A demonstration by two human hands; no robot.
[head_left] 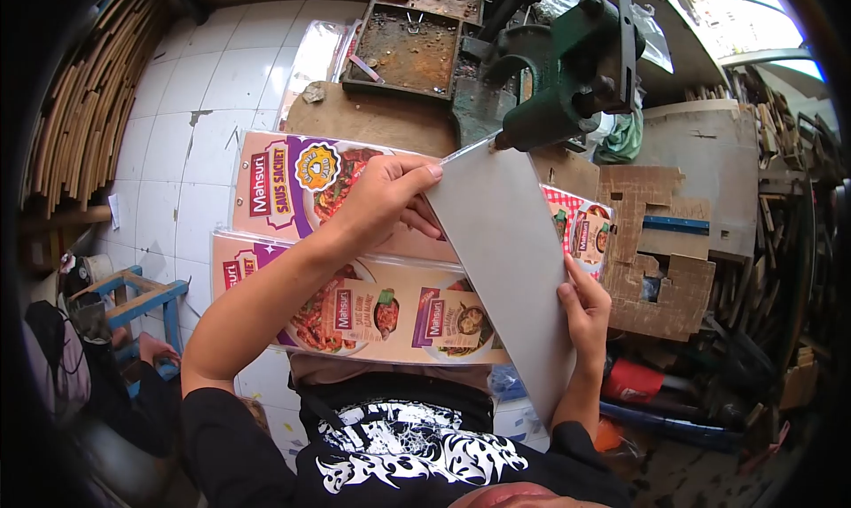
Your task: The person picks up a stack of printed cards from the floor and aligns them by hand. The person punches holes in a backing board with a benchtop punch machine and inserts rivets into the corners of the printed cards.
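A long pale grey board (507, 260) is held slantwise in front of me, its far corner under the tip of a dark green press (550, 113). I cannot tell whether the tip touches it. My left hand (399, 198) pinches the board's left edge near that corner. Along the right edge, my right hand (585, 304) grips the same board, thumb on top. Beneath lie printed Mahsuri sauce sign boards (390, 317), overlapping each other, with another printed board (288, 175) farther back. Part of a checkered print (589, 229) shows beyond the right edge.
A rusty metal tray (403, 51) with small bits sits beside the press on a wooden top (372, 118). Torn cardboard (651, 286) lies at the right. Stacked cardboard strips (89, 100) and a blue stool frame (146, 300) stand left; another person's hand (158, 350) shows there.
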